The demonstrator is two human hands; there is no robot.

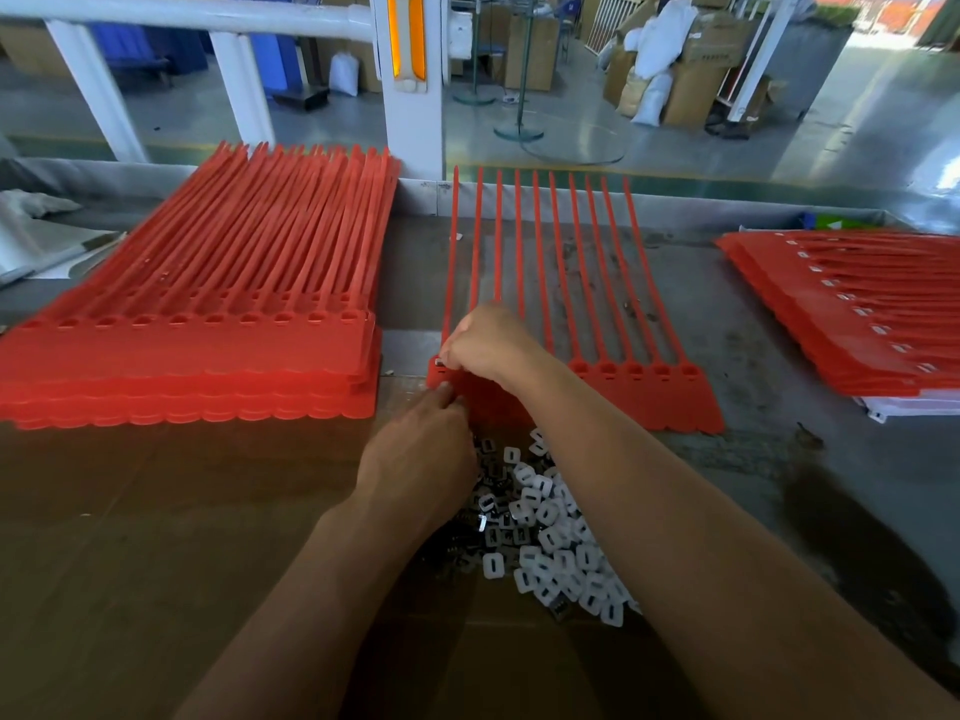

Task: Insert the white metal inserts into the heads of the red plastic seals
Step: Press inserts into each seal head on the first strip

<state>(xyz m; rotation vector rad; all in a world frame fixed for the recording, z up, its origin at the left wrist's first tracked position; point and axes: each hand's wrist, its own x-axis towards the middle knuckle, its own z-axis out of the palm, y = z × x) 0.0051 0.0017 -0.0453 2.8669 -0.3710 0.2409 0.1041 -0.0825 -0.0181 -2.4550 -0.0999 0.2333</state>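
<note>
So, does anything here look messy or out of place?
Only mildly. The white inserts lie in a loose heap on the cardboard, some dark side up. The red stack on the right is fanned out sideways, unlike the squarer left stack.

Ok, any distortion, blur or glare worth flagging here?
Head view: wide-angle distortion bows the white railing; the left seal stack looks soft, oversaturated; right hand, pinching the seal strip, and left hand are slightly blurred; daylight glare on the floor behind.

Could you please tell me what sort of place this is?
Most likely a factory or warehouse assembly bench: stacks of red seals wait on the worktable, a heap of white inserts lies nearby, and cardboard boxes and sacks stand on the concrete floor behind.
</note>
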